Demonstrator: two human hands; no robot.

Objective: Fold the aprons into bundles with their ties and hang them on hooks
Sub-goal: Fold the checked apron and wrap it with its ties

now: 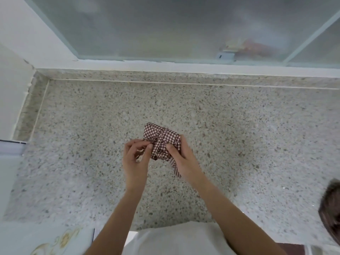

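A brown-and-white checked apron (161, 138) is folded into a small bundle with its tie wrapped around it, lying on the speckled stone counter (92, 126). My left hand (136, 159) pinches a piece of the tie at the bundle's left side. My right hand (184, 157) grips the bundle's right side, thumb on top. A loose tie end (175, 167) trails from under my right hand toward me.
A frosted glass window (165, 28) runs along the back of the counter, with blurred shapes behind it. A white wall (16, 52) closes the left side. Dark hair of another person (331, 208) shows at the right edge. No hooks are in view.
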